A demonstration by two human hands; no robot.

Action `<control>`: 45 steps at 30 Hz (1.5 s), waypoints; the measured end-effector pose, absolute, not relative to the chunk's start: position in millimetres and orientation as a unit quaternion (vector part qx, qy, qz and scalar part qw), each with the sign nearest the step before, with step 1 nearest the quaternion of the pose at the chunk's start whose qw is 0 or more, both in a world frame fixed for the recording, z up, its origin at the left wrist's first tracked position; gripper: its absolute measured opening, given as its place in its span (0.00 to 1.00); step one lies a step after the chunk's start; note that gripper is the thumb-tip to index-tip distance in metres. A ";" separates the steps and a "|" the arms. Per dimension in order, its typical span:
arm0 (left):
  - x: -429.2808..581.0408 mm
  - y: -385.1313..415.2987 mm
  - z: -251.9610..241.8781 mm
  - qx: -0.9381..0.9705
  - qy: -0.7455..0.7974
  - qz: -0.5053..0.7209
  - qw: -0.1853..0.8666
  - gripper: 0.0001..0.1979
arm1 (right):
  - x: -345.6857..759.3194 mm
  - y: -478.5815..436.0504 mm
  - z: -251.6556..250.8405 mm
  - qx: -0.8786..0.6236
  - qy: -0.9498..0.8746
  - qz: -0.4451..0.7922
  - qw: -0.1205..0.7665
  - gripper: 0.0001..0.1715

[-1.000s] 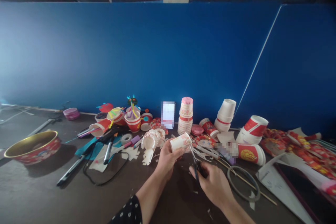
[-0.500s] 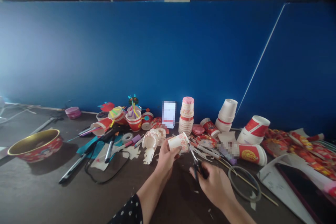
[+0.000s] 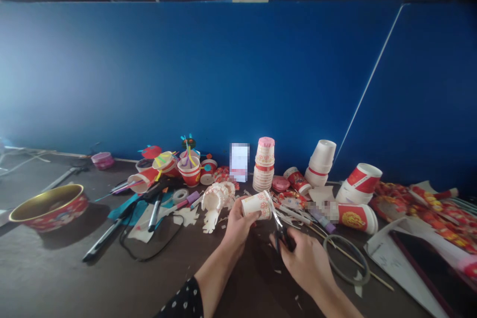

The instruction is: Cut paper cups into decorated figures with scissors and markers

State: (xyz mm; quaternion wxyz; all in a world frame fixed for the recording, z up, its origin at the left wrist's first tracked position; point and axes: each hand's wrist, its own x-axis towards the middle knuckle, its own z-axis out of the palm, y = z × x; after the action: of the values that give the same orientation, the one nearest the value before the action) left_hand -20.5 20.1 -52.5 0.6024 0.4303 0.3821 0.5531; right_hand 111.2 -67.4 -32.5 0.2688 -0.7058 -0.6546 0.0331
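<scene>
Paper cup (image 3: 256, 205) is being gripped by the left hand (image 3: 238, 223) at lower centre of frame, above the counter (image 3: 112, 278); the right hand (image 3: 303, 263) is gripping black-handled scissors (image 3: 280, 232), blades at the cup's rim.

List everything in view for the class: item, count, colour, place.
Wall: one, blue, behind.
Bowl: one, red with gold inside, far left.
Tape roll: one, white, left of centre.
Cup stack: one, white and red, back centre.
Wire ring: one, grey, right of the hands.
Paper scraps: many, white, around the hands.
Paper cup: one, white with red print, in the left hand.
Scissors: one pair, black, in the right hand.
Left hand: one, centre.
Right hand: one, right of centre.
</scene>
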 end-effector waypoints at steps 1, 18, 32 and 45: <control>-20.4 19.3 -51.5 0.431 0.384 0.553 0.601 0.21 | 110.8 -67.6 -31.8 -0.706 -0.654 0.031 0.269 0.16; -20.2 20.0 -53.0 0.422 0.389 0.556 0.602 0.22 | 107.0 -67.2 -34.1 -0.695 -0.672 -0.002 0.256 0.21; -21.0 24.1 -51.7 0.391 0.367 0.577 0.616 0.26 | 105.8 -69.1 -33.6 -0.687 -0.680 0.040 0.253 0.23; -22.3 25.2 -54.3 0.382 0.345 0.585 0.626 0.27 | 103.8 -67.9 -30.8 -0.686 -0.674 0.077 0.264 0.25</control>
State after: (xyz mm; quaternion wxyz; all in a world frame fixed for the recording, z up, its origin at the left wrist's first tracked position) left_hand -22.3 25.2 -54.3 0.6263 0.3818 0.3454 0.5854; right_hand 103.8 -67.9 -30.8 0.2638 -0.6859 -0.6739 0.0765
